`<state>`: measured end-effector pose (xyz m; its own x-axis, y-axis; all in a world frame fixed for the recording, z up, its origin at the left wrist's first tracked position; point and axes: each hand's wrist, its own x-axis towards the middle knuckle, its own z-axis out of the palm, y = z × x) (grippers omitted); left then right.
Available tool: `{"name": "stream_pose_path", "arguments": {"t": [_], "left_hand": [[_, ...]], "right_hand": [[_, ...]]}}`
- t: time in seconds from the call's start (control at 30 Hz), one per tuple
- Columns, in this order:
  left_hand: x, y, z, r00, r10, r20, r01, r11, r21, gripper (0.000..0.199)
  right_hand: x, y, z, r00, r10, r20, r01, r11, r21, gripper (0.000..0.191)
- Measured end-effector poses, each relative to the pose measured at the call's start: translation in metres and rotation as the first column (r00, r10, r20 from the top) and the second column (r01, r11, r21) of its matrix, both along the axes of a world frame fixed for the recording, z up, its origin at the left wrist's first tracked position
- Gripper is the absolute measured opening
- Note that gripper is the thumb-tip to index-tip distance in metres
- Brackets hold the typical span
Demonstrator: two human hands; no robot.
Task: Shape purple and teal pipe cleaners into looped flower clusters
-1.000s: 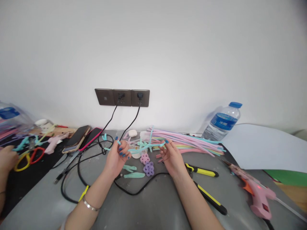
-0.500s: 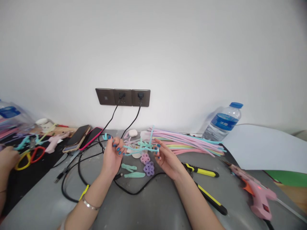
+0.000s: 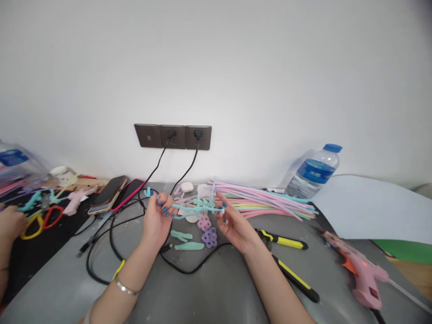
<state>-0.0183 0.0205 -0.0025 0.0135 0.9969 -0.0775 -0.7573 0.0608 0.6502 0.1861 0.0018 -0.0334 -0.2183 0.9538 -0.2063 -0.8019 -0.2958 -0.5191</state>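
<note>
A light-blue fuzzy pipe-cleaner piece (image 3: 195, 209) stretches between my two hands above the grey table. My left hand (image 3: 158, 218) pinches its left ends. At its right end, the fingers of my right hand (image 3: 232, 221) close on it, and one strand stands upright beside them. Below lie a pink flower (image 3: 204, 222), a purple flower (image 3: 209, 237) and two mint-green pieces, one a folded strip (image 3: 189, 246). A bundle of pastel pipe cleaners (image 3: 270, 200) rests behind my right hand.
Yellow-black pliers (image 3: 292, 242) and a pink glue gun (image 3: 366, 274) lie at the right, near a water bottle (image 3: 313, 173). Black cables (image 3: 111, 243) loop at the left, by two phones (image 3: 108, 195). Another person's hand (image 3: 11, 222) is near scissors (image 3: 43, 222) at the far left.
My left hand has shifted very slightly left, and the fingers of both hands have changed position a little. The blue piece stays held between them.
</note>
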Motion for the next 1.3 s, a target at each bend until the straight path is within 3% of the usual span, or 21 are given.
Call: {"name": "stream_pose_path", "arguments": {"t": [0.43,0.67,0.93,1.1,1.3], "left_hand": [[-0.005,0.002,0.004,0.998,0.039,0.047,-0.039,0.999,-0.001,0.043],[-0.009,0.003,0.004,0.998,0.054,0.043,-0.055,0.998,0.024,0.042],[-0.01,0.002,0.007,0.996,0.075,0.053,-0.077,0.996,0.044,0.043],[-0.005,-0.001,0.008,0.991,0.112,-0.07,-0.101,0.985,0.139,0.044],[-0.001,-0.003,0.011,0.935,0.27,-0.228,-0.221,0.95,0.22,0.043]], "right_hand": [[-0.003,-0.003,0.003,0.998,0.066,0.01,-0.066,0.998,0.016,0.041],[-0.004,-0.006,0.004,0.994,0.078,0.073,-0.082,0.995,0.053,0.05],[-0.006,-0.002,-0.002,0.986,-0.064,0.152,0.053,0.996,0.076,0.052],[-0.008,0.0,-0.004,0.957,-0.155,0.243,0.127,0.984,0.126,0.051],[-0.014,0.001,-0.004,0.931,-0.222,0.29,0.161,0.962,0.221,0.051]]}}
